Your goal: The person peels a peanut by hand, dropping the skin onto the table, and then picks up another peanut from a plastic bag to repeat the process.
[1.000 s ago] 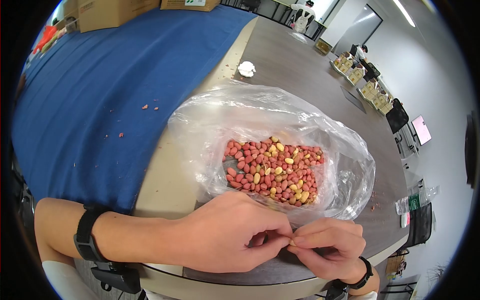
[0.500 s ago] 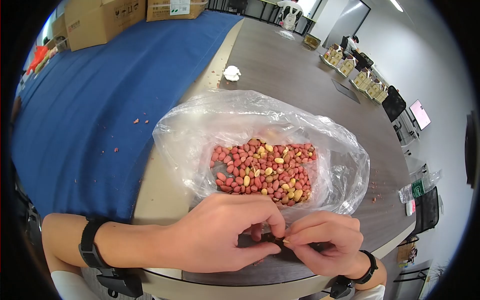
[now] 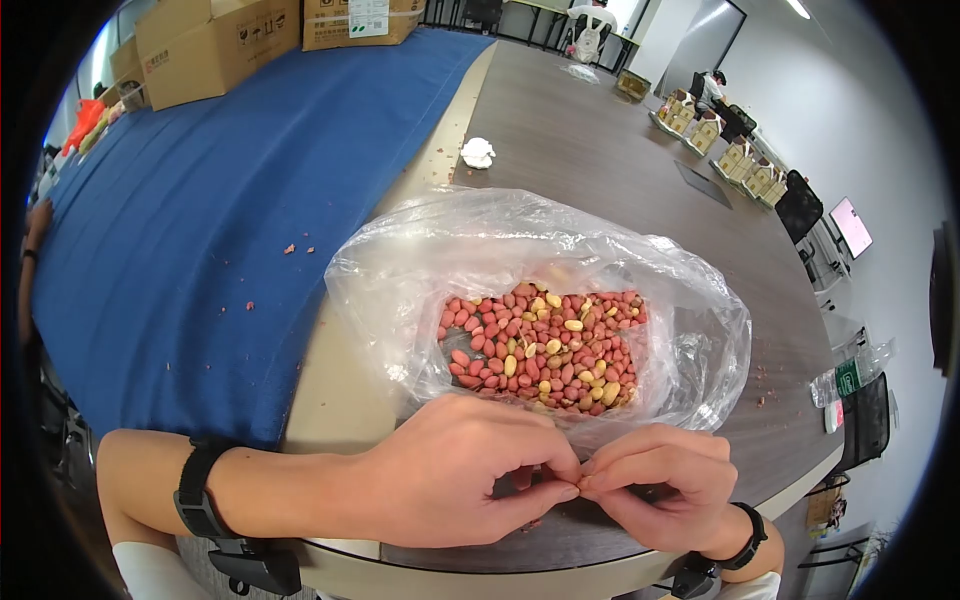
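"Where are the peanuts?"

"Most lie in a loose heap inside the clear plastic bag (image 3: 700, 290), its mouth slumped wide on the grey counter (image 3: 560, 120). The peanuts (image 3: 540, 345) are mainly red-skinned, with pale yellow ones scattered among them."

"And the hands?"

"Both are at the near edge of the counter, just in front of the bag. The left hand (image 3: 460, 470) reaches across from the left, and the right hand (image 3: 665, 490) meets it fingertip to fingertip."

"Is either grip spread?"

"Neither. Thumb and forefinger are pinched together on each hand, with a small bit (image 3: 583, 484) where the tips meet. The fingers mostly hide it, so whether it is a whole peanut can't be told."

"Anything on the wrists?"

"A dark strap on each."

"What lies around?"

"A blue cloth (image 3: 230, 220) spreads to the left, with reddish crumbs (image 3: 290, 249) on it. Beyond the bag sits a crumpled white lump (image 3: 478, 153). Cardboard boxes (image 3: 215, 55) stand at the cloth's far end."

"Anyone else there?"

"Another person's hand (image 3: 40, 222) shows at the far left, by the cloth's edge."
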The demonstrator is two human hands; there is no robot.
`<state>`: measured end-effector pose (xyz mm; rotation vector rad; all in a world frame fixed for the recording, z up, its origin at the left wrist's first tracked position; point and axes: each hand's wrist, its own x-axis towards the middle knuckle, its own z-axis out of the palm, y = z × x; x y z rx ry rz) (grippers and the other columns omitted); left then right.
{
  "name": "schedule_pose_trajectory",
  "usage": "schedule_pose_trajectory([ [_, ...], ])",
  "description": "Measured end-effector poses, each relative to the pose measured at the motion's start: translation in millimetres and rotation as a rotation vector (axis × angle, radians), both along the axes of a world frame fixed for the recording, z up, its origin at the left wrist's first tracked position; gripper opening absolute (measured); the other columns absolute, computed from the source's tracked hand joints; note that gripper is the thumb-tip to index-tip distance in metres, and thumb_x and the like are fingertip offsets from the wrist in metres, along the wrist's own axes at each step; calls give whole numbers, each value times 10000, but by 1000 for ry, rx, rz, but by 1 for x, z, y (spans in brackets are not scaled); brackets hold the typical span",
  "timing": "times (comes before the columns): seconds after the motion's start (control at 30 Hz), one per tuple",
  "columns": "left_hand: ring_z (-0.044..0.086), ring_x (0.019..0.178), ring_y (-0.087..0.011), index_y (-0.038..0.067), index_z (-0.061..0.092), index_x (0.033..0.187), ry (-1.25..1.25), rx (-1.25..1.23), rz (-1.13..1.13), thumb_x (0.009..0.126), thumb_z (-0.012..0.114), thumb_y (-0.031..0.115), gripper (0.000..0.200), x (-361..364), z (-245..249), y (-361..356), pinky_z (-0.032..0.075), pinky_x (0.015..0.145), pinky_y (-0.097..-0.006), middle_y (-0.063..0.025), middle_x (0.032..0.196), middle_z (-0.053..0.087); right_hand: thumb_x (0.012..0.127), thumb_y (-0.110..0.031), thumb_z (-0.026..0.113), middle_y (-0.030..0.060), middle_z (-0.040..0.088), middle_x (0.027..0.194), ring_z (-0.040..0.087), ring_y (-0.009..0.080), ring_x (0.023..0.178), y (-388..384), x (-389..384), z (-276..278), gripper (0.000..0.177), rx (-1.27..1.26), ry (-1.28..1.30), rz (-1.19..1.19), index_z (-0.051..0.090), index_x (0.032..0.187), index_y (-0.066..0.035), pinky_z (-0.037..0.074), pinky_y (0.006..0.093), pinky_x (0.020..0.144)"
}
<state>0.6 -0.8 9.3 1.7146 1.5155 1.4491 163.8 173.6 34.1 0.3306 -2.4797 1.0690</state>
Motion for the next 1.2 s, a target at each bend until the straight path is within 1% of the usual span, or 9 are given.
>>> schedule_pose_trajectory([
  [0.4, 615, 609, -115, 20, 713, 918, -1, -8, 16, 861, 793, 68, 110, 1, 2, 0, 467, 497, -250, -46, 782, 681, 725, 120, 787, 129, 732, 875, 715, 185, 736, -2, -1, 1, 241, 4, -5, -11, 739, 932, 7, 564, 262, 636],
  [0.6, 599, 640, -98, 20, 705, 961, -46, 38, -19, 864, 755, 6, 110, -2, 4, -2, 457, 515, -236, -35, 919, 698, 712, 117, 786, 132, 736, 872, 719, 184, 741, -4, 0, 2, 242, 8, -9, -34, 739, 923, 7, 571, 264, 641],
  [0.7, 662, 726, -77, 37, 673, 1074, -151, -123, 57, 874, 745, 0, 216, 2, 8, -4, 464, 523, -222, -26, 987, 715, 706, 116, 781, 128, 739, 856, 720, 187, 739, -6, 1, 0, 233, -16, 7, -86, 736, 908, 8, 573, 269, 649],
  [0.8, 688, 762, -81, 40, 681, 1033, -157, -172, 40, 877, 754, 12, 175, 4, 2, -4, 466, 525, -225, -29, 965, 711, 706, 114, 774, 116, 741, 830, 719, 191, 734, -6, 0, 2, 215, -11, 32, -130, 730, 886, 5, 571, 276, 660],
  [0.97, 624, 755, -114, 19, 619, 911, -53, 73, 27, 886, 757, 28, 140, 3, 2, -3, 494, 577, -233, -32, 916, 679, 706, 83, 786, 82, 743, 802, 713, 181, 718, -5, -1, -1, 195, 50, 91, -163, 719, 858, -19, 560, 285, 666],
  [1.07, 684, 676, -226, 31, 664, 1019, -184, -212, -1, 868, 736, 55, 169, 7, 14, -7, 547, 637, -332, -87, 802, 701, 711, 75, 788, 81, 739, 798, 708, 179, 704, -8, -1, -4, 185, -24, 66, -187, 715, 847, -28, 550, 284, 657],
  [1.1, 684, 676, -226, 31, 664, 1019, -160, -208, 14, 868, 736, 55, 169, 11, 11, -5, 547, 637, -332, -87, 802, 701, 906, 32, 706, 82, 728, 908, 712, 256, 824, -9, 4, 12, 130, -63, 22, -98, 683, 1027, -9, 559, 303, 792],
  [1.13, 687, 660, -218, 41, 683, 1078, -90, -46, 45, 879, 733, 61, 206, 12, 2, -2, 548, 635, -332, -97, 823, 722, 906, 32, 706, 82, 728, 908, 712, 256, 824, -9, 3, 10, 130, -60, 48, -92, 683, 1027, -9, 559, 303, 792],
  [1.2, 690, 644, -210, 51, 701, 1137, -7, 118, 59, 891, 730, 67, 248, 7, -8, 2, 549, 633, -332, -108, 845, 743, 728, 71, 779, 83, 728, 778, 701, 176, 687, -7, 1, 0, 168, -30, 121, -208, 713, 844, -32, 534, 278, 637],
])
